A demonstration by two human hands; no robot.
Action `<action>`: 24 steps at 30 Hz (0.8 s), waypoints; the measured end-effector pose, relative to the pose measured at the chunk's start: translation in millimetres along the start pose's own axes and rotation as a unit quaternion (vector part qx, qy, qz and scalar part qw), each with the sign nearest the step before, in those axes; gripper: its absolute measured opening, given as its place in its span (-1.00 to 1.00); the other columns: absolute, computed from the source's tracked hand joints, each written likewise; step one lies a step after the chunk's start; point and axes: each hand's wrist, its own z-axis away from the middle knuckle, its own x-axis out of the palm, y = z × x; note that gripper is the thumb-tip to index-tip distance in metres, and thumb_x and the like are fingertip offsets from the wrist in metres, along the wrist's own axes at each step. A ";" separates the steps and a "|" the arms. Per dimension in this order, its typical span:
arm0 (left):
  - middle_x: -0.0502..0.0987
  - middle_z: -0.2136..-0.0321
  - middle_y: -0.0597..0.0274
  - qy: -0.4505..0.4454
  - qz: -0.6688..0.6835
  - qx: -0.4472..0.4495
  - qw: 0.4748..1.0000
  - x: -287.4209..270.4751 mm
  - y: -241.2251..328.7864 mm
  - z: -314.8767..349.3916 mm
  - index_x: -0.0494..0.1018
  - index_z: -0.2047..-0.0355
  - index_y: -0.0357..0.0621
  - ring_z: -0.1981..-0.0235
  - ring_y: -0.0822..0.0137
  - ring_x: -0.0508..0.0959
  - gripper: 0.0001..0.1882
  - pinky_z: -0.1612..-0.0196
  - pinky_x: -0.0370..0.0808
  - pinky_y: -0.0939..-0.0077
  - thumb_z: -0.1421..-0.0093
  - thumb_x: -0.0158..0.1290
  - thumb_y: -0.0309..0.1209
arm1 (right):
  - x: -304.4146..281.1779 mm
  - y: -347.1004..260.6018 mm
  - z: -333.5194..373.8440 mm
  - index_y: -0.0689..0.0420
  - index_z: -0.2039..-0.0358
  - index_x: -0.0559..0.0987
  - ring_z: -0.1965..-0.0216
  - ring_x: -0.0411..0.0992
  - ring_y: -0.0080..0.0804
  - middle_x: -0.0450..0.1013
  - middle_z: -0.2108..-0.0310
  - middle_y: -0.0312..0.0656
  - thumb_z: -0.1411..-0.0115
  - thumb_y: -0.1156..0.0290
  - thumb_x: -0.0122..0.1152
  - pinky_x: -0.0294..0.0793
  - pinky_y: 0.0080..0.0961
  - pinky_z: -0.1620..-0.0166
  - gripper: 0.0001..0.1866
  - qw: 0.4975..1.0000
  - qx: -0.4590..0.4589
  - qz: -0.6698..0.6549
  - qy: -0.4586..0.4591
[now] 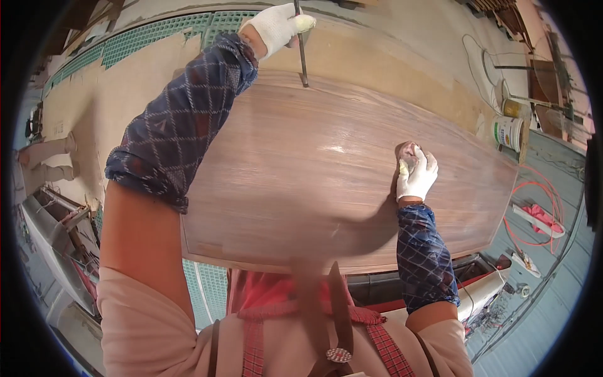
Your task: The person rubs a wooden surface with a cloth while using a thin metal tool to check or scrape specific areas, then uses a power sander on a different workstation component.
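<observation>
Thin dark rod [302, 50] — top cut off; panel's [326, 182] near edge blurred.

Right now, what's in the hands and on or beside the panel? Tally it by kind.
Gloved hands: 2, left hand and right hand
Thin dark rods: 1, rod gripped by the left hand, its tip at the panel's far edge
Wood panels: 1, panel
Rags or pads: 1, pad under the right hand on the panel
Buckets: 1, white bucket
Total: 6

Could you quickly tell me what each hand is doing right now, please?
Left hand: closed around a thin dark rod at the wooden panel's far edge.
Right hand: pressing a small pad onto the panel.
</observation>
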 end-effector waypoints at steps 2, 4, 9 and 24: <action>0.39 0.54 0.34 0.009 0.013 0.002 1.000 -14.5 -6.1 8.2 0.47 0.23 -0.25 0.54 0.50 0.44 -0.69 0.42 0.42 0.54 -0.26 0.06 -0.21 | 2.8 -16.0 -17.4 -0.01 -0.02 0.49 -0.02 0.30 0.06 0.37 0.03 0.06 0.00 0.31 0.34 0.29 -0.10 -0.10 -0.49 1.000 -0.001 -0.016 0.013; 0.38 0.53 0.36 0.011 0.017 -0.001 1.000 -25.9 -8.8 10.0 0.47 0.22 -0.25 0.53 0.51 0.44 -0.68 0.41 0.42 0.55 -0.27 0.05 -0.20 | 12.4 -35.0 -45.1 -0.06 -0.01 0.50 0.00 0.31 0.02 0.38 0.03 -0.03 0.01 0.28 0.36 0.30 -0.11 -0.07 -0.49 0.999 -0.028 -0.029 0.031; 0.39 0.51 0.37 0.026 -0.001 0.025 0.999 -66.0 -17.3 38.4 0.47 0.20 -0.25 0.49 0.53 0.43 -0.66 0.40 0.41 0.57 -0.27 0.04 -0.18 | 38.9 -118.1 -90.0 -0.09 0.07 0.50 0.04 0.34 -0.06 0.39 0.07 -0.13 0.04 0.23 0.38 0.31 -0.11 0.01 -0.53 0.997 -0.071 -0.042 0.006; 0.41 0.51 0.39 0.286 0.375 -0.027 0.881 -158.1 -45.9 142.6 0.42 0.36 -0.13 0.52 0.47 0.41 -0.85 0.29 0.46 0.49 -0.25 0.11 -0.34 | 55.8 -336.7 -115.7 -0.02 0.30 0.55 0.16 0.40 -0.22 0.42 0.27 -0.21 -0.03 0.29 0.20 0.37 -0.24 0.13 -0.80 0.939 -0.270 -0.189 -0.095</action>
